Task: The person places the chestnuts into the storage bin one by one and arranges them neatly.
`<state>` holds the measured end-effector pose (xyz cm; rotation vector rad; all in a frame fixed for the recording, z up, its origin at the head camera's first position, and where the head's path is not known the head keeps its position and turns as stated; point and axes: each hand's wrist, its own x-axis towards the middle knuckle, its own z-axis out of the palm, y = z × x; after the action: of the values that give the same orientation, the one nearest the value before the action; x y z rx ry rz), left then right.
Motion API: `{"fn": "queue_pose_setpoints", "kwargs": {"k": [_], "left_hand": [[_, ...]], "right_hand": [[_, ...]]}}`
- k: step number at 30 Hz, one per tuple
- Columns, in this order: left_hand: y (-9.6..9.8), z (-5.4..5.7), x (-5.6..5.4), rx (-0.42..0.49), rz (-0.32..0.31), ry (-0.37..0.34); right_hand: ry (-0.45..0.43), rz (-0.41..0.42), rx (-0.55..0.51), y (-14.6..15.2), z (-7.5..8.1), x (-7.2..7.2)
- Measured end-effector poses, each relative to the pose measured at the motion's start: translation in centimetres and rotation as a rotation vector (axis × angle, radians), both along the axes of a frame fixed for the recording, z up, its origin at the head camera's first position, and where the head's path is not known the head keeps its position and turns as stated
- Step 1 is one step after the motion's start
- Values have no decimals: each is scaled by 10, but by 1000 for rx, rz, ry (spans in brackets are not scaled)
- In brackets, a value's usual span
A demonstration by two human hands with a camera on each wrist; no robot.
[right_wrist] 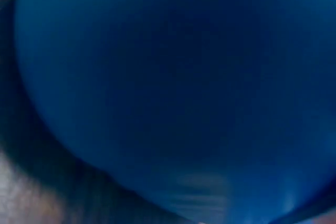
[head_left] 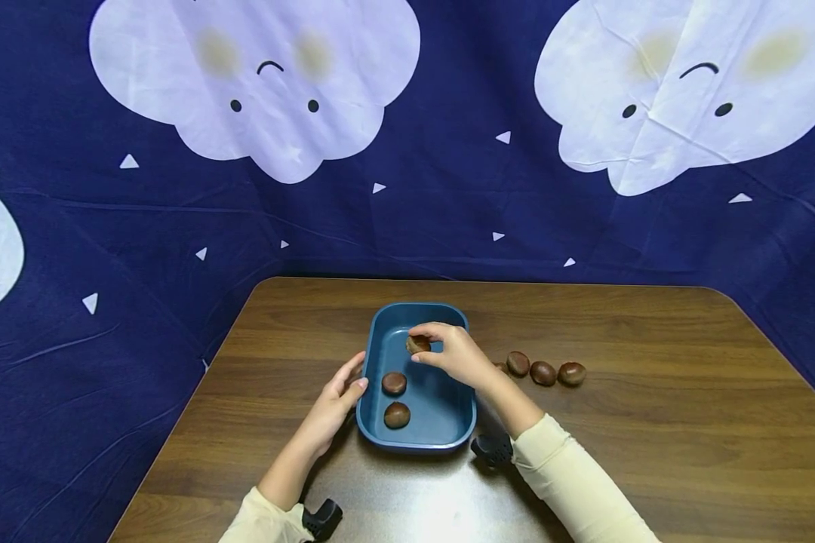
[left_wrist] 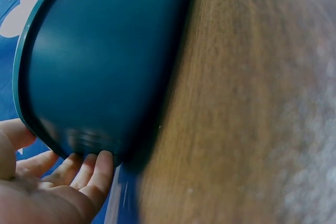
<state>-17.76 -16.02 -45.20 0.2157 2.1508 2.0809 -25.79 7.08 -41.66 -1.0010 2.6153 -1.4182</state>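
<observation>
Right hand pinches a chestnut between thumb and fingers, over the far half of the blue tray; whether the nut touches the tray floor, can't tell. Its long axis is hidden by the fingers too.

Left hand grips the tray's left wall: thumb at the rim, fingertips on the outer side, clear in the left wrist view. Hands are apart, tray between them. Tray's long axis runs away from the person, the left hand at about the middle of that long side.

Key relation: held nut is at the right hand's fingertips, ahead of and to the right of the left hand. Two more sit on the tray floor, the middle nut and the near nut, one in front of the other, just right of the left thumb and on the near side of the right hand's fingertips. They look apart from each other.

Loose row of chestnuts lies on the desk, off to the right of the right hand, beyond its forearm. Three show well; a fourth is mostly hidden behind the wrist. Right hand is the nearer one to that row; left hand is well apart, across the tray. Right wrist view: blurred blue surface mostly, no nut visible.
</observation>
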Motion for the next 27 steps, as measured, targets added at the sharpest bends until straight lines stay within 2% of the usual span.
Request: {"fn": "queue_pose_setpoints", "kwargs": {"k": [7, 15, 27], "left_hand": [[0, 2, 1, 8, -2, 1], [0, 0, 1, 19, -7, -9], [0, -1, -1, 32, -10, -8]], "right_hand": [[16, 29, 91, -13, -3, -9], [-41, 71, 143, -20, -7, -14], [-2, 95, 273, -31, -14, -16]]}}
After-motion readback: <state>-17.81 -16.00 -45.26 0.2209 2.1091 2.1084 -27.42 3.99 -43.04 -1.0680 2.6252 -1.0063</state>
